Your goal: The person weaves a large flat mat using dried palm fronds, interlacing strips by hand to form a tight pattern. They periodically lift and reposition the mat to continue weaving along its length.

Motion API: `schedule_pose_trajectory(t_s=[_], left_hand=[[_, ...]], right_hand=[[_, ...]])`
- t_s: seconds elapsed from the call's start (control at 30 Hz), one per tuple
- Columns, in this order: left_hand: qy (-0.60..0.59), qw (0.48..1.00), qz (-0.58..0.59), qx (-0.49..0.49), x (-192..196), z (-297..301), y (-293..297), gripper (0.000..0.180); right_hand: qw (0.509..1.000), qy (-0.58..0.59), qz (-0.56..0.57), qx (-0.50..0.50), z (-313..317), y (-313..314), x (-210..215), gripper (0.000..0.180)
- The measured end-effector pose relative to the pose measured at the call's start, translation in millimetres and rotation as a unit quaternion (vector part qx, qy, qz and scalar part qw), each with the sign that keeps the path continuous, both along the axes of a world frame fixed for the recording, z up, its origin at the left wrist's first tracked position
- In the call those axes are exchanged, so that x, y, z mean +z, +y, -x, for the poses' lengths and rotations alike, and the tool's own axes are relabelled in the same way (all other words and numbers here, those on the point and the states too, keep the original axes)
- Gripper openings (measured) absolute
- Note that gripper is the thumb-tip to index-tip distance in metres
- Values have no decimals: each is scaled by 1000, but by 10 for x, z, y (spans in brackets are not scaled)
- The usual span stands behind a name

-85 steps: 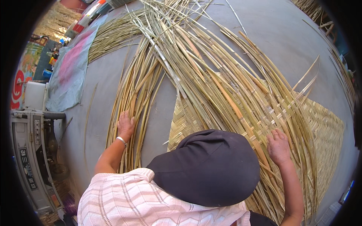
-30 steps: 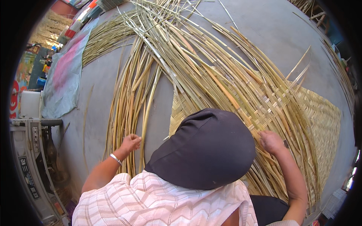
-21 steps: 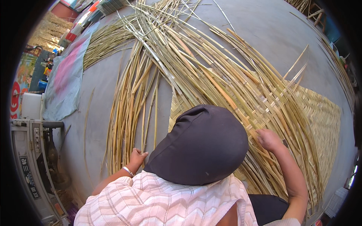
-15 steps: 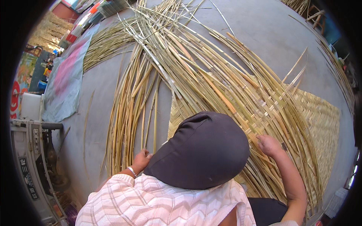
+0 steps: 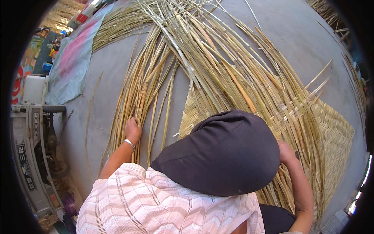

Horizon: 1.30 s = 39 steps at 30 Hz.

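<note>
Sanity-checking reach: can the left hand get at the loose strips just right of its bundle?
Likely yes: the left hand is at the bundle, the loose strips lie close on its right, and only grey floor shows between.

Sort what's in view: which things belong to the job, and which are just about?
In the job:
left hand, on the left bundle of strips
right hand, partly behind the dark cap, at the wide fan of strips
woven mat, partly under the fan

Just about:
blue sheet with pink patch
grey vehicle, left edge
</note>
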<state>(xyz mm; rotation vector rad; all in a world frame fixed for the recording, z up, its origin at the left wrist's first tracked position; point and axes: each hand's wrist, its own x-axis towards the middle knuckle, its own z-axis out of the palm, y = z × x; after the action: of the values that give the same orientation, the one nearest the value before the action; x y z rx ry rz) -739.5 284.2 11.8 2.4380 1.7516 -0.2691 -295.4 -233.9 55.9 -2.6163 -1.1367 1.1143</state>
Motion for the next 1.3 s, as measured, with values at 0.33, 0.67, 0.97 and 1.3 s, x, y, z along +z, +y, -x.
schedule_pose_trajectory(t_s=[0.33, 0.67, 0.97, 1.3], left_hand=[[-74, 996, -12, 45, 64, 34, 209, 22], [38, 993, -45, -105, -29, -49, -36, 11], [-53, 993, 67, -84, 247, -8, -99, 17], [-56, 998, -15, -6, 37, -67, 214, 34]], right_hand=[[1000, -5, -24, -3, -120, -204, -171, 33], [1000, -21, -5, 0, 1, -4, 120, 34], [999, -41, -10, 0, -60, -91, 85, 33], [998, -45, 38, 0, -39, -54, 189, 34]])
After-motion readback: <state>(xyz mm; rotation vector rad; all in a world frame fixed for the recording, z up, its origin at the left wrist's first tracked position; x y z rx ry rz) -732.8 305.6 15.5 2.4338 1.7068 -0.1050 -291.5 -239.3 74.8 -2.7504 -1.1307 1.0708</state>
